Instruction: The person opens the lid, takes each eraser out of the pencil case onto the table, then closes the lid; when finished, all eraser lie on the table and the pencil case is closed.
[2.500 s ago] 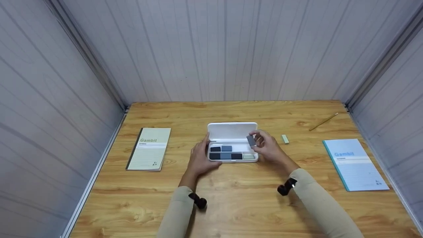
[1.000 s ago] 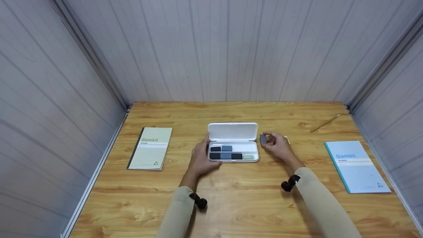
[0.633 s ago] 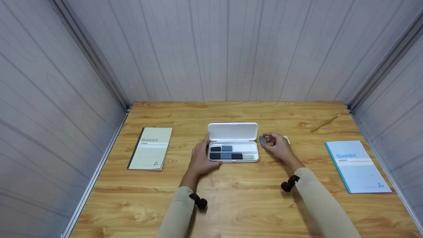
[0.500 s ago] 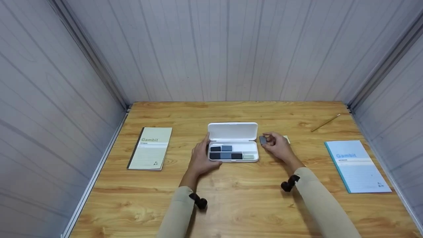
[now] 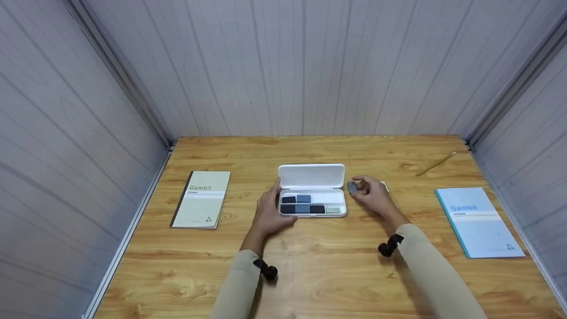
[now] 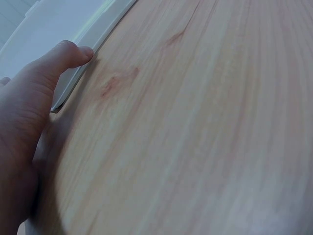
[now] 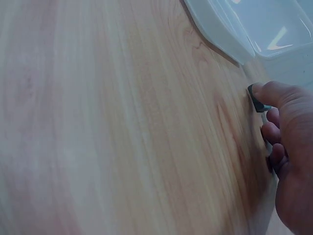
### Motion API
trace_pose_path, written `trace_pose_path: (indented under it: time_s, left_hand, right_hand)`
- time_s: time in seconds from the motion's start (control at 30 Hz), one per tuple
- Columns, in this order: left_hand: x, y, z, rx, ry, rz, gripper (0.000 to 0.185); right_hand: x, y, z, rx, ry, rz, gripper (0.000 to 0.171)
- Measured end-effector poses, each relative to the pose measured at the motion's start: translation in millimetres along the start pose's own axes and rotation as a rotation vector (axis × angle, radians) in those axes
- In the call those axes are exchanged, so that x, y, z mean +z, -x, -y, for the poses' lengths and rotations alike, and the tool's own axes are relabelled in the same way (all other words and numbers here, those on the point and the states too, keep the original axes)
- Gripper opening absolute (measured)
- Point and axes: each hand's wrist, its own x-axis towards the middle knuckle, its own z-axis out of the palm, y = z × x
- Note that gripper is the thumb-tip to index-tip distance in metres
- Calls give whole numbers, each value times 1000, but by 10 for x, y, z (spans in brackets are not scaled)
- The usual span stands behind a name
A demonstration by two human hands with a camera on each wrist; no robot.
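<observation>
A white pencil case (image 5: 311, 176) stands with its lid up in the middle of the wooden table. My left hand (image 5: 268, 212) holds its left end, thumb along the front edge and fingers at the side. In its rear section sit a dark block (image 5: 289, 200) and a blue-grey block (image 5: 304, 199); several dark, blue-grey and pale green blocks (image 5: 333, 210) line the front section. Just right of the case, my right hand (image 5: 374, 195) pinches a grey eraser-like block (image 5: 352, 188) between thumb and fingers. In the right wrist view this block (image 7: 255, 100) appears at or close to the tabletop.
Partly hidden behind the right hand lies a pale eraser-like block (image 5: 384, 186). A pencil (image 5: 436, 164) is at the far right. One cream notebook (image 5: 201, 199) lies left, one blue notebook (image 5: 479, 223) right. Panel walls enclose the back and sides.
Since the earliest frame, the right hand has carried the grey block rightward from over the case to beside it. In the last half second little has moved; the left hand stays in place.
</observation>
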Motion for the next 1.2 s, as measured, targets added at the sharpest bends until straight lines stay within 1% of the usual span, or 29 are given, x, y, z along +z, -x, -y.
trace_pose_path:
  time_s: [0.23, 0.4, 0.63, 0.83, 1.03, 1.2]
  left_hand:
    - [19, -17, 30, 36, 8, -27, 136]
    - [24, -16, 39, 42, 1, -37, 136]
    - [18, -10, 38, 37, 6, -35, 135]
    - [3, -5, 24, 35, 5, -30, 134]
    - [-1, -3, 19, 25, 18, -19, 135]
    - [-7, -12, 27, 26, 29, -9, 135]
  right_hand:
    - [-50, 34, 50, -21, 15, -2, 49]
    - [-34, 40, 84, -48, -10, -5, 48]
    - [19, 55, 192, -116, -23, -2, 45]
    - [82, 60, 290, -124, -4, 4, 43]
    - [167, 56, 371, -162, -47, 26, 41]
    - [245, 44, 451, -178, -34, 55, 43]
